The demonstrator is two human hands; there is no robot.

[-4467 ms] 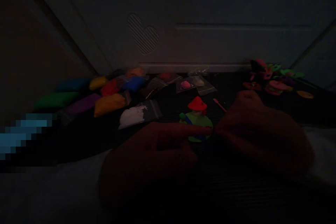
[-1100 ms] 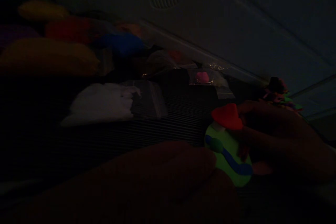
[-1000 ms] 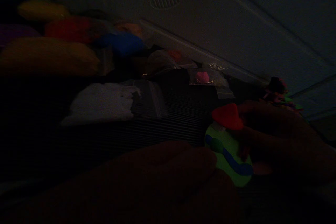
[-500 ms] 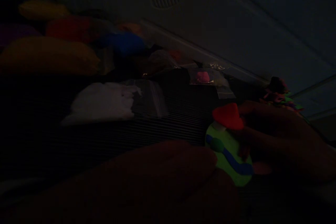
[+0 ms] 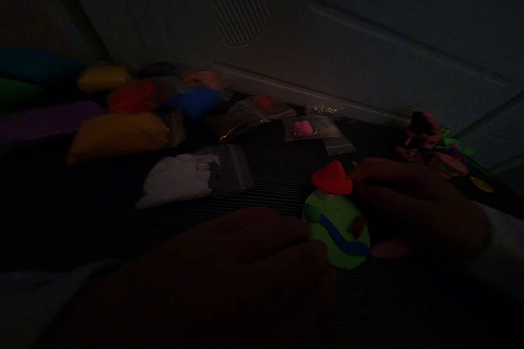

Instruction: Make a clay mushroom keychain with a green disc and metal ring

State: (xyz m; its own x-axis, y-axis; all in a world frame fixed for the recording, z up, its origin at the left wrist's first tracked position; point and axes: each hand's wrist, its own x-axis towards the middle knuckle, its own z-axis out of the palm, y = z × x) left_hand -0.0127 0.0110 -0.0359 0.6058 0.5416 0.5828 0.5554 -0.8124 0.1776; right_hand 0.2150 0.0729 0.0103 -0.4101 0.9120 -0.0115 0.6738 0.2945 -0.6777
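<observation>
A clay figure (image 5: pixel 333 221) stands out in the dim light: a round bright green body with a blue band, a dark green spot and a small dark red piece. On top of it sits a red pointed cap (image 5: pixel 332 179). My left hand (image 5: pixel 262 251) is closed at the figure's left edge, its thumb and fingers against the green body. Beside the cap's right edge, the fingers of my right hand (image 5: pixel 401 196) are drawn together in a pinch; what is between them is too dark to make out. A flat pinkish piece (image 5: pixel 390 249) lies below that hand.
A bag of white clay (image 5: pixel 178 177) lies ahead on the dark ribbed surface. Behind it are bags of orange (image 5: pixel 118 133), blue (image 5: pixel 194 101) and red clay (image 5: pixel 133 95). A small bag with pink clay (image 5: pixel 303 128) lies near the pale wall panel. Colourful pieces (image 5: pixel 440 147) sit far right.
The view has shifted, and the bags and panel appear lower. My right fingers, earlier on the cap's side, are now at its right edge. The figure appears slightly further left.
</observation>
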